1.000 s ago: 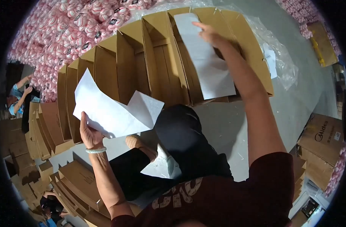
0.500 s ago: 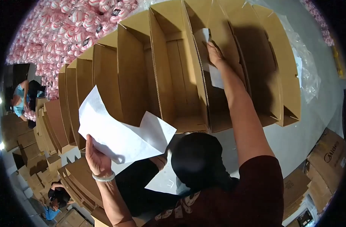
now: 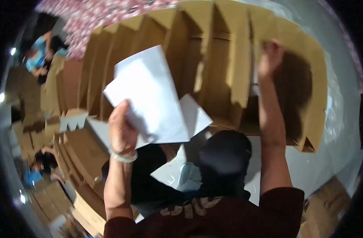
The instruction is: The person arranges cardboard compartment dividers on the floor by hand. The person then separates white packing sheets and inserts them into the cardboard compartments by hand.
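Note:
My left hand (image 3: 122, 129) grips white paper sheets (image 3: 151, 95) at their lower left edge, thumb on top. The sheets are held in front of the long cardboard box, and another white corner (image 3: 195, 115) shows behind them. My right hand (image 3: 271, 59) is over a compartment near the right end of the box (image 3: 316, 99). It is blurred and its fingers look bent, but whether they hold anything is unclear. Beside it, a white strip of paper (image 3: 254, 75) shows inside the compartment, partly hidden by the forearm.
Cardboard dividers (image 3: 241, 67) split the box into several slots. Pink-and-white packed items (image 3: 94, 23) are heaped behind it. Flat cardboard (image 3: 82, 154) is stacked at left. Two people, one in a light blue top (image 3: 38, 55), are farther off. A carton (image 3: 328, 202) lies at right.
The view has shifted. My right hand has come up from the paper in the compartment. My left hand has raised the sheets, which now look flatter and more upright.

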Demonstrator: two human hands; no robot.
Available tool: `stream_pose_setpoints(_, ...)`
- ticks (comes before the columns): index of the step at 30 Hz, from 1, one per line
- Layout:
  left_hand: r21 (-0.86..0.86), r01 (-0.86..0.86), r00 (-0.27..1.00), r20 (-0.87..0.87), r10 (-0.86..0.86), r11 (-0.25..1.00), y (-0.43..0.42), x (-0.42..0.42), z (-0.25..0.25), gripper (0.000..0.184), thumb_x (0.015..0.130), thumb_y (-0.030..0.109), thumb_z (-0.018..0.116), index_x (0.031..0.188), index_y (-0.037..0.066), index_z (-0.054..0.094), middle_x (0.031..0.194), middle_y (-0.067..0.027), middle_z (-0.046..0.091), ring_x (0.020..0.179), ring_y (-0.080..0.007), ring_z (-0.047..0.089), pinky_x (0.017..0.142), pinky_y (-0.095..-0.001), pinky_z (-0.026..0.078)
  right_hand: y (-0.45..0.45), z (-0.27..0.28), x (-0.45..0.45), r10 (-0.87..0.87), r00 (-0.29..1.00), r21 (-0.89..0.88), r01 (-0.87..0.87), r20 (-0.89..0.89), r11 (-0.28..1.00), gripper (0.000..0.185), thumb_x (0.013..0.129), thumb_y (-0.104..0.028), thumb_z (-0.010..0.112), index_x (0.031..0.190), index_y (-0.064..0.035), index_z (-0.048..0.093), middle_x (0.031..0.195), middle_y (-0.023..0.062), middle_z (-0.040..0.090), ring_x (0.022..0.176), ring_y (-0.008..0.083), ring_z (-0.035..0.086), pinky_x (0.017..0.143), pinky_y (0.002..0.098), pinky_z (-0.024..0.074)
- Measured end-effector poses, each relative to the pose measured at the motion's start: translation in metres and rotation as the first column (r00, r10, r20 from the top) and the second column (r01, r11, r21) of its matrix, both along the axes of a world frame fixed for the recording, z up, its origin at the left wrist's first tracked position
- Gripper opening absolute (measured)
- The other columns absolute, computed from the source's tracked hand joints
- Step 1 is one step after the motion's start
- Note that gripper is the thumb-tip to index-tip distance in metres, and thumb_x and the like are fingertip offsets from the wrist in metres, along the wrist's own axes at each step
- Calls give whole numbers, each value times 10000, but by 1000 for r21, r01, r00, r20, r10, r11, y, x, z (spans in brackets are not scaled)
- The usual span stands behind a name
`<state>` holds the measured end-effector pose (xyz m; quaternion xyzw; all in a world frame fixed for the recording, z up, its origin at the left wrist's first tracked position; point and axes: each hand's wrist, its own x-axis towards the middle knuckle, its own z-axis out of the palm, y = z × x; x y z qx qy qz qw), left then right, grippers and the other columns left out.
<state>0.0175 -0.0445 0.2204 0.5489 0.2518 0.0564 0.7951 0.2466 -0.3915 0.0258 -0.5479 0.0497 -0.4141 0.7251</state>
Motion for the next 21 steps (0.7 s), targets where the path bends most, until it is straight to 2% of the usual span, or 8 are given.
stream_pose_setpoints(4,-21,16,998,69,-14,1000,-47,16,-10,137,843,127,601,904,11,639,856,-31,632,790,-100,563,753,-244,436,34,112,-65,693,683,-105,-726,-232,680,184,902,-177,494,979,-36,585,851,15,589,716,67,514,660,199,409)
stream_pose_setpoints(6,-34,34,996,89,-30,999,-54,19,-17,140,843,122,602,913,7,642,870,-34,636,789,-96,566,750,-236,435,62,149,-90,787,392,-119,-916,-476,384,184,886,-179,507,977,-43,590,849,4,584,723,63,516,667,196,408)
stream_pose_setpoints(8,-9,81,993,92,-80,997,-53,20,-24,145,841,121,606,909,0,646,865,-32,636,785,-88,561,746,-229,433,86,145,-100,769,318,-160,-947,-554,277,195,855,-215,562,947,-44,585,809,-22,557,736,40,483,644,194,395)
stream_pose_setpoints(11,6,69,993,91,-69,998,-53,18,-25,185,845,145,603,928,-15,647,905,-51,637,820,-111,556,783,-249,424,97,140,-96,787,280,-101,-957,-550,270,145,859,-199,559,874,-55,574,775,-28,529,737,28,454,644,208,390)
stream_pose_setpoints(15,-24,52,992,117,-49,998,-41,13,-15,244,864,195,573,960,-19,641,974,-83,633,932,-149,538,869,-279,392,107,95,-44,894,438,553,-725,-89,410,102,913,-143,464,965,-61,496,868,13,560,767,118,544,650,276,446)
stream_pose_setpoints(17,-17,54,990,134,-52,998,-31,7,-13,238,867,178,560,992,-11,633,1006,-88,627,960,-157,537,901,-291,378,95,55,6,815,539,673,-524,-214,523,87,894,-152,486,943,-81,501,857,27,556,725,143,543,590,313,458)
stream_pose_setpoints(19,-53,34,990,138,-26,998,-24,1,-10,228,855,167,567,993,-2,633,1020,-85,624,1006,-163,518,949,-313,340,90,57,17,626,590,528,-360,-509,769,86,860,-171,519,912,-103,527,816,36,562,663,180,542,517,341,447)
stream_pose_setpoints(21,-77,24,989,147,-13,997,-21,-5,-5,231,845,167,577,1000,6,633,1023,-82,622,1028,-163,504,971,-319,318,82,5,51,579,658,546,-293,-480,785,148,839,-207,544,928,-89,540,869,49,575,726,201,548,577,368,462)
